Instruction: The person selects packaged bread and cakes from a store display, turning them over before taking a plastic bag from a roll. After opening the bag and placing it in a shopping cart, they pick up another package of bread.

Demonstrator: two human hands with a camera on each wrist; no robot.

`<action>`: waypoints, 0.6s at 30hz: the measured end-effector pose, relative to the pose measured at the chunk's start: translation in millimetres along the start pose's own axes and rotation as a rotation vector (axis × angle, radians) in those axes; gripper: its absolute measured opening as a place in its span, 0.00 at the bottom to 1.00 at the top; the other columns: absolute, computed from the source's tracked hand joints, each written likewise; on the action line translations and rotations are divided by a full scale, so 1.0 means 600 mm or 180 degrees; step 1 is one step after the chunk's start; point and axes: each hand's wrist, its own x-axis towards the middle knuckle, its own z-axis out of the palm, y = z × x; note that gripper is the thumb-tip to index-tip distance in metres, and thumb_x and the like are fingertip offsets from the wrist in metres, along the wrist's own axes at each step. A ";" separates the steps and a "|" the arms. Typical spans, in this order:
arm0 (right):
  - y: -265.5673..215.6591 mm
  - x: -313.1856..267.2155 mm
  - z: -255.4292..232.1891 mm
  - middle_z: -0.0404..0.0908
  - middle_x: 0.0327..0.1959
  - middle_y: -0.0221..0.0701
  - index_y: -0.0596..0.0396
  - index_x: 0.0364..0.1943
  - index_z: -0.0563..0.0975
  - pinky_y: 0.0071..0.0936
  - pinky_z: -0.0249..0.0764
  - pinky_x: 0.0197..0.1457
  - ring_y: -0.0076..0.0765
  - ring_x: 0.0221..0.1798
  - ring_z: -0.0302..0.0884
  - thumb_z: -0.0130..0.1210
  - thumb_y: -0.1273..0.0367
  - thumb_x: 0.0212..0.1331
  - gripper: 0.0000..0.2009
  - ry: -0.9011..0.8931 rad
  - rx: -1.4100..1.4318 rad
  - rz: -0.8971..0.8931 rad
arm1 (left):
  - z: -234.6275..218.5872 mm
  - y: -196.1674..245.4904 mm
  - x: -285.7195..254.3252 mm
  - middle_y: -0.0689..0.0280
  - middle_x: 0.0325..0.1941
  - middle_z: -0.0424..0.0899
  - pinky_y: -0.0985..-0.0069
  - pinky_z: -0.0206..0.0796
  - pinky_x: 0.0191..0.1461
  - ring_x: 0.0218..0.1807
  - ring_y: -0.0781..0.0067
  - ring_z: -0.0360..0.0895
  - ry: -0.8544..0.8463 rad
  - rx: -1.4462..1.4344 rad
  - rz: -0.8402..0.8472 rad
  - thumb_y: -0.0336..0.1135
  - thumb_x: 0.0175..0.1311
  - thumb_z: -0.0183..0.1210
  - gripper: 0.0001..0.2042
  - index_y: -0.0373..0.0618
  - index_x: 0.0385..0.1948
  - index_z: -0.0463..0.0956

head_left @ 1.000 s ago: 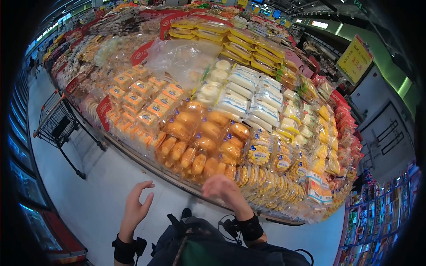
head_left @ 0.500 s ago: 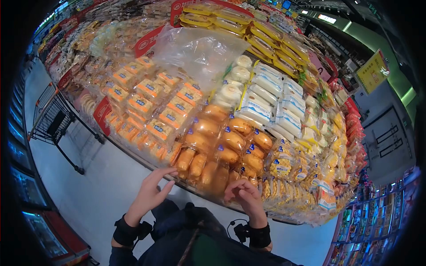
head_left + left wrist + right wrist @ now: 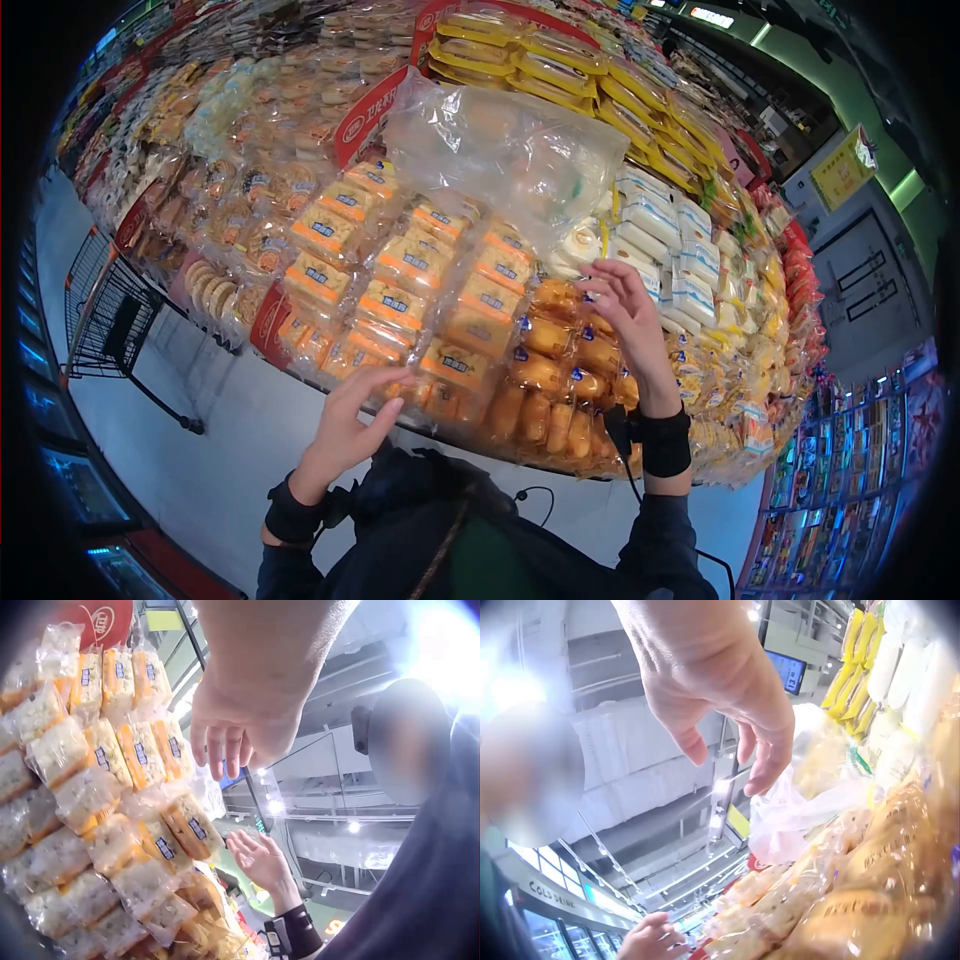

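My left hand hovers at the front edge of the display, fingers relaxed and holding nothing. Just beyond it are orange-and-white wrapped packs of pastry, stacked in rows. Farther forward, my right hand reaches over packs of glossy brown bread rolls, with loosely bent fingers and an empty grasp. In the right wrist view its fingertips hang close to a crumpled clear plastic bag. That large bag lies spread over the goods behind the pastry packs.
White-and-blue packs and yellow packs are stacked behind and to the right. A shopping cart stands in the aisle at left. Red sign strips divide the display. A yellow price sign hangs at the right.
The head view has shifted left and closer to the pastry packs. My right hand has moved up and forward over the rolls. My left hand stays by the front edge.
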 end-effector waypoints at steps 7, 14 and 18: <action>0.049 0.163 0.043 0.64 0.57 0.35 0.56 0.56 0.61 0.26 0.61 0.56 0.29 0.56 0.63 0.59 0.67 0.49 0.29 0.0420 -0.1496 -0.0233 | -0.087 -0.057 -0.003 0.61 0.39 0.78 0.73 0.64 0.49 0.44 0.64 0.75 0.0107 0.0072 -0.0140 0.23 0.53 0.53 0.13 0.40 0.42 0.72; 0.036 0.221 0.064 0.77 0.42 0.37 0.56 0.41 0.70 0.20 0.65 0.47 0.26 0.40 0.74 0.51 0.70 0.57 0.10 0.1010 -0.0581 -0.0422 | -0.136 -0.076 0.005 0.61 0.40 0.78 0.73 0.65 0.48 0.43 0.63 0.75 -0.0143 0.0038 -0.0133 0.20 0.50 0.55 0.17 0.40 0.45 0.70; -0.043 0.193 0.087 0.76 0.45 0.41 0.56 0.39 0.69 0.27 0.68 0.48 0.37 0.42 0.76 0.44 0.72 0.61 0.05 0.1655 0.0017 -0.2135 | -0.148 -0.088 0.008 0.61 0.39 0.78 0.73 0.65 0.47 0.43 0.62 0.76 -0.0216 0.0095 0.0055 0.18 0.47 0.57 0.20 0.41 0.45 0.70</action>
